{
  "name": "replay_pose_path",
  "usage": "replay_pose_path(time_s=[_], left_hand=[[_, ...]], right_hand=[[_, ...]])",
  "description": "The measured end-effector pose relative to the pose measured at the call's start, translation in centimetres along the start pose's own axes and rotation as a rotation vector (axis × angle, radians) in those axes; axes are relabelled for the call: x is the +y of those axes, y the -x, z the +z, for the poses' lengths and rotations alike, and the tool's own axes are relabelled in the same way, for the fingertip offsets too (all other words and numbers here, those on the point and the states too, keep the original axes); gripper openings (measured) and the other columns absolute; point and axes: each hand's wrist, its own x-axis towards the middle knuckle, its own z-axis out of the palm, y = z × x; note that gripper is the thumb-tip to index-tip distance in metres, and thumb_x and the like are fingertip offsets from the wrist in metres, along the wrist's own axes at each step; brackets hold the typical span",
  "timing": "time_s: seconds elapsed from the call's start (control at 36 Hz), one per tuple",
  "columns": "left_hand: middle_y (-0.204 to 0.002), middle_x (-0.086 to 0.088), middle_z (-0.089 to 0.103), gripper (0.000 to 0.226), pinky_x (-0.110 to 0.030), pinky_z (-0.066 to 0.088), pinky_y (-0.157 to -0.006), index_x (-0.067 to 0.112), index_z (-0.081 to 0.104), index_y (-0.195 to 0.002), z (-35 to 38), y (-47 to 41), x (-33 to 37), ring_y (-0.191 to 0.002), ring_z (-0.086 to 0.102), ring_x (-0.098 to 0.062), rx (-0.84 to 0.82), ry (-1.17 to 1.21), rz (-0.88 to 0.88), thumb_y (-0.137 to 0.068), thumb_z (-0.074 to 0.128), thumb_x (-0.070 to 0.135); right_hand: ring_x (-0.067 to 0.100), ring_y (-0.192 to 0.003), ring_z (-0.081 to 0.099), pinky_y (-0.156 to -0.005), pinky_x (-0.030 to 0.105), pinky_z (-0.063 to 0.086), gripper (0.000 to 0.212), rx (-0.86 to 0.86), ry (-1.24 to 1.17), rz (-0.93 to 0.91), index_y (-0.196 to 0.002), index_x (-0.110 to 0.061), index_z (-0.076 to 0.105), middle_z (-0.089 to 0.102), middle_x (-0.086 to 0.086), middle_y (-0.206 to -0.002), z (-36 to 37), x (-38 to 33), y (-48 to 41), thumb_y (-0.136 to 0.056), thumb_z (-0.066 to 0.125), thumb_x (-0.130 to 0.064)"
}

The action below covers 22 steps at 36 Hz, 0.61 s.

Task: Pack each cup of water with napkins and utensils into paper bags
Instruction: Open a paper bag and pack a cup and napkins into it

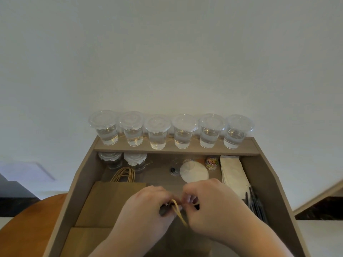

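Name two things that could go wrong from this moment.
The left hand and right hand pinch a twine bag handle; a hard tug might tear it. The cups of water stand in a tight row on the shelf; a careless reach could tip one onto the napkins below.

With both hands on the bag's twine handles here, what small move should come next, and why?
Probably draw the two hands apart to spread the bag's mouth. The left hand and right hand both pinch the twine handles of the paper bag, which looks flat, and the lidded cups stand unpacked on the shelf.
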Motion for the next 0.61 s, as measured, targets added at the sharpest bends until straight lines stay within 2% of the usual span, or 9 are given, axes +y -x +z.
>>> replay_pose_path(time_s=[0.14,0.25,0.39,0.5,0.61], left_hand=[[-0.098,0.024,0.068,0.022,-0.016,0.045,-0.084,0.053,0.074,-0.113,0.0,0.1,0.0,-0.1,0.056,0.003,-0.018,0.001,0.007,-0.094,0.064,0.06],[-0.096,0.025,0.065,0.019,-0.011,0.042,-0.084,0.047,0.075,-0.111,-0.2,-0.1,-0.4,-0.099,0.053,0.004,-0.073,-0.006,0.021,-0.096,0.066,0.053],[-0.115,0.038,0.049,0.046,-0.022,0.044,-0.098,0.058,0.056,-0.124,-1.1,0.7,-2.6,-0.111,0.048,0.011,-0.139,-0.097,0.026,-0.082,0.044,0.073],[-0.108,0.038,0.058,0.02,-0.022,0.056,-0.09,0.058,0.064,-0.11,-1.6,0.9,-4.1,-0.102,0.057,0.013,-0.166,0.028,-0.004,-0.09,0.062,0.061],[-0.104,0.035,0.063,0.018,-0.019,0.056,-0.084,0.052,0.071,-0.109,-1.0,1.0,-4.4,-0.1,0.06,0.01,-0.086,0.062,0.033,-0.093,0.063,0.054]], right_hand=[[0.007,-0.096,0.068,-0.087,0.029,0.062,0.015,-0.03,0.009,0.024,-0.103,-0.033,0.072,0.072,-0.013,-0.101,0.2,-0.2,-0.4,-0.094,0.061,-0.038],[0.008,-0.099,0.067,-0.088,0.034,0.062,0.02,-0.02,0.066,0.047,-0.107,-0.037,0.074,0.071,-0.017,-0.104,0.1,-0.3,-0.4,-0.097,0.059,-0.044],[0.005,-0.101,0.066,-0.092,0.031,0.059,0.024,-0.065,0.038,0.03,-0.111,-0.036,0.077,0.072,-0.019,-0.106,-0.1,-0.6,-0.3,-0.102,0.057,-0.047],[0.003,-0.1,0.066,-0.096,0.027,0.057,0.024,-0.123,-0.069,0.04,-0.112,-0.033,0.077,0.073,-0.017,-0.105,0.5,-0.8,-0.5,-0.105,0.059,-0.047],[-0.003,-0.092,0.065,-0.082,0.018,0.049,0.014,-0.074,-0.102,0.118,-0.103,-0.039,0.077,0.071,-0.021,-0.097,1.1,-0.8,-1.2,-0.103,0.064,-0.046]])
